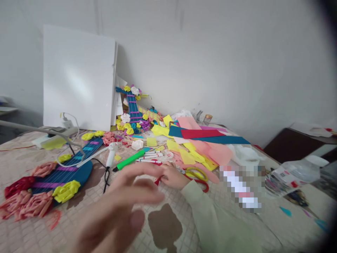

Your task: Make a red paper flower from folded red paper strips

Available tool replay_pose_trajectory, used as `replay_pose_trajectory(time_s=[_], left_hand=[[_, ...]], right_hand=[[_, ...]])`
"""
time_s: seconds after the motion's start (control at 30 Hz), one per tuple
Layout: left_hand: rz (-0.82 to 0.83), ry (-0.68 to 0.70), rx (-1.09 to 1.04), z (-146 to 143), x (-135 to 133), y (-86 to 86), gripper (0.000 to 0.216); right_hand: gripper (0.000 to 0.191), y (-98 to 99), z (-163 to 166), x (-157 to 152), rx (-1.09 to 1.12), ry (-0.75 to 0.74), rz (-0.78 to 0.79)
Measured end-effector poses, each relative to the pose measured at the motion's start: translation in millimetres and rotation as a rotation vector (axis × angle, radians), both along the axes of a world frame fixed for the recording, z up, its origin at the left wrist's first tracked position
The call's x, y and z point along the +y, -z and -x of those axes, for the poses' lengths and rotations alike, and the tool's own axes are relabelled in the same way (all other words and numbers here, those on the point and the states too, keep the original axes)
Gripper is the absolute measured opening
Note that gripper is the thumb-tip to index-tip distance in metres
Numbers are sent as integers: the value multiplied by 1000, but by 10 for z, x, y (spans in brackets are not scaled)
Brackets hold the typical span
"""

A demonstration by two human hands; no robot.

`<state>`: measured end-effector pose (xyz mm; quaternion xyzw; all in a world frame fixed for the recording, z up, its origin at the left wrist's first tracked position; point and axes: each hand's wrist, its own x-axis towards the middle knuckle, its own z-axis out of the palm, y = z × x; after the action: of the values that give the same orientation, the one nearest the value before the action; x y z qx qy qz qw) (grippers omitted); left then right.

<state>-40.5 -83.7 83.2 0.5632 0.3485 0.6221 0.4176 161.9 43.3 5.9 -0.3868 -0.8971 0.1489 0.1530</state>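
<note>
My left hand is large and blurred in front, fingers stretched out and thumb apart, with nothing visible in its grasp. Just beyond its fingertips is my right hand, in a pale green sleeve. Its fingers are pinched on a small red piece, partly hidden behind my left fingers. Scissors with yellow and red handles lie right beside my right hand. White markers and a long bright green tool with a dark end lie past the hands.
At left lies a blue paper guitar with crepe flowers; a white glue gun stands near it. Crepe paper strips pile up behind. A plastic bottle lies at right. A white board leans on the wall.
</note>
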Motion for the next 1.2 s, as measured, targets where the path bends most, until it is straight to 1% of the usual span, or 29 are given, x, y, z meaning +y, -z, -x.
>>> replay_pose_trajectory(time_s=[0.03, 0.07, 0.1, 0.13, 0.17, 0.23, 0.27, 0.3, 0.33, 0.37, 0.47, 0.53, 0.63, 0.77, 0.87, 0.97, 1.03, 1.1, 1.2], left_hand=[[7, 14, 40, -64, 64, -121, 14], [15, 19, 89, -129, 146, -188, 16], [37, 14, 111, -193, 245, -201, 17], [75, -18, 103, -250, 357, -167, 22], [127, -48, 103, -301, 475, -99, 31], [251, -108, 96, -385, 704, 92, 50], [330, -90, 107, -418, 804, 191, 50], [370, -52, 116, -447, 889, 283, 44], [386, 27, 136, -472, 959, 364, 35], [386, 77, 147, -491, 1015, 434, 29], [388, 55, 168, -518, 1116, 594, 18], [413, 35, 147, -510, 1146, 672, 17], [476, 57, 54, -468, 1159, 744, 17], [531, 114, -48, -385, 1134, 771, 18], [524, 126, -101, -341, 1097, 780, 16], [540, 131, -214, -337, 1064, 798, 16], [548, 116, -260, -350, 1054, 811, 17], [533, 87, -262, -365, 1053, 821, 19], [502, 61, -295, -382, 1057, 824, 21]], right_hand=[[16, -9, 7, 21, 77, 21, 9], [16, -24, 16, 43, 150, 40, 18], [17, -41, 30, 64, 228, 59, 42], [19, -59, 49, 82, 327, 78, 91], [22, -75, 72, 96, 438, 91, 163], [26, -92, 123, 107, 719, 108, 371], [26, -90, 147, 104, 841, 112, 463], [27, -82, 164, 98, 937, 117, 534], [28, -67, 175, 89, 996, 125, 578], [28, -46, 177, 77, 1034, 138, 608], [28, 34, 144, 38, 1080, 185, 664], [27, 86, 110, 8, 1052, 195, 686], [24, 131, 84, -42, 984, 208, 682], [23, 110, 97, -119, 965, 210, 656], [26, 78, 107, -177, 965, 154, 634], [30, 65, 113, -227, 941, 94, 553], [30, 65, 118, -246, 920, 104, 512], [28, 70, 124, -252, 927, 121, 524], [27, 84, 128, -237, 975, 104, 602]])
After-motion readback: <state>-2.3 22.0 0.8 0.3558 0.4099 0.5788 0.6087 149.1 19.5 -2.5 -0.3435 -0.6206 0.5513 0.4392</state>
